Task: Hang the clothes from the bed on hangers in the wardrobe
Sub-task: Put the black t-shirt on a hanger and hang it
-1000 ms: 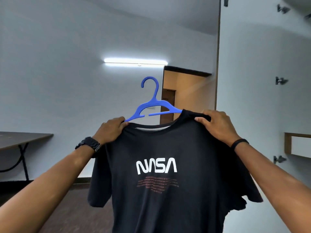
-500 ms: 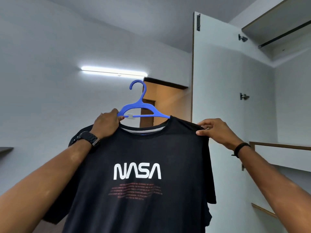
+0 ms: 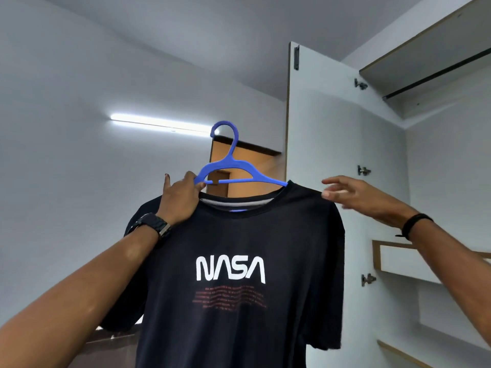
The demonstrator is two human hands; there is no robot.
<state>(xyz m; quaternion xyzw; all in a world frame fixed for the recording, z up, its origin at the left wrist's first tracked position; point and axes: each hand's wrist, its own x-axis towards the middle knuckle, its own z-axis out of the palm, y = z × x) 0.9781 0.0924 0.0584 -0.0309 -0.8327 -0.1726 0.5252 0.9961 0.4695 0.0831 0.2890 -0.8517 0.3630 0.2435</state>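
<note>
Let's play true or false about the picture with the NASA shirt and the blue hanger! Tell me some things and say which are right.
1. The T-shirt is black with white NASA letters. True.
2. The hanger is red. False: it is blue.
3. The left hand grips the hanger's arm beside the collar. True.
4. The hanger's hook already sits on the wardrobe rail. False: the hook is free in the air, and the rail is up to the right.
5. The right hand has its fingers spread at the shirt's shoulder. True, though it looks blurred.
6. The wardrobe door is closed. False: it stands open, showing the shelves inside.
</note>
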